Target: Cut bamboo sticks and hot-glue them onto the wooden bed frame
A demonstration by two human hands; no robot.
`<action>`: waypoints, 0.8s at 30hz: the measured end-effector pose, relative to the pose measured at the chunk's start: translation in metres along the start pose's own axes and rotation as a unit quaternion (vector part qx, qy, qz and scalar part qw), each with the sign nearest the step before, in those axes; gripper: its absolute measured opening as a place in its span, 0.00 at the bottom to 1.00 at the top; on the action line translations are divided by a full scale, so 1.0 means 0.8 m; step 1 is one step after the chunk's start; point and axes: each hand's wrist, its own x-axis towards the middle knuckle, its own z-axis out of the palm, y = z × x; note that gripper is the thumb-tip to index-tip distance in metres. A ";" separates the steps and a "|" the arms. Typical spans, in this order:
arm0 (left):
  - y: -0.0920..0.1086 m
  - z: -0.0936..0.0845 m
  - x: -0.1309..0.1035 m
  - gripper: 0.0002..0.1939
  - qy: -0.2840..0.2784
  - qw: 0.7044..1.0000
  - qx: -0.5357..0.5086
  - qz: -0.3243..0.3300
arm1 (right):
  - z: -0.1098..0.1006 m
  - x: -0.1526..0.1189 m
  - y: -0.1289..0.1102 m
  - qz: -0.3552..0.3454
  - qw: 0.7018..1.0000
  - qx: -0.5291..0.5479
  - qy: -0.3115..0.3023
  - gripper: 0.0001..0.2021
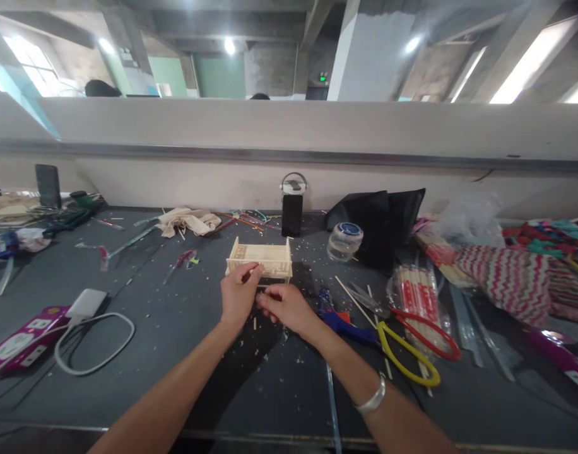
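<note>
Our forearms (170, 391) reach over the dark table (175, 353), where we have the small wooden model (265, 252) just beyond both hands. Our left hand (238, 293), pinched narrow, overlaps its near side; our right hand (291, 306), also narrow, sits just nearer us. What either holds, we cannot tell. Our right wrist wears the silver bracelet (373, 397)

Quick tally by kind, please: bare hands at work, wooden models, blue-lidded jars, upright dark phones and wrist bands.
Hands, left hand and right hand: 2
Wooden model: 1
Blue-lidded jar: 1
Upright dark phones, centre phone and far-left phone: 2
Silver wrist band: 1
Total: 7
</note>
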 end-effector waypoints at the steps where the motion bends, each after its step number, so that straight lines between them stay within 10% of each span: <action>1: 0.000 0.000 0.000 0.13 0.000 1.000 0.001 -0.001 | 0.000 0.000 0.001 0.000 1.000 -0.003 0.000 0.14; 11: 0.008 -0.020 -0.012 0.09 0.000 0.998 -0.030 0.060 | -0.035 -0.030 -0.041 -0.046 0.989 -0.135 0.041 0.07; 15: 0.035 -0.044 -0.029 0.08 -0.102 0.983 -0.150 -0.028 | -0.085 -0.091 -0.046 -0.019 0.902 -0.407 0.142 0.06; 24: 0.074 -0.043 -0.072 0.08 -0.292 0.847 -0.362 -0.258 | -0.139 -0.185 0.039 -0.015 0.750 -0.611 0.255 0.18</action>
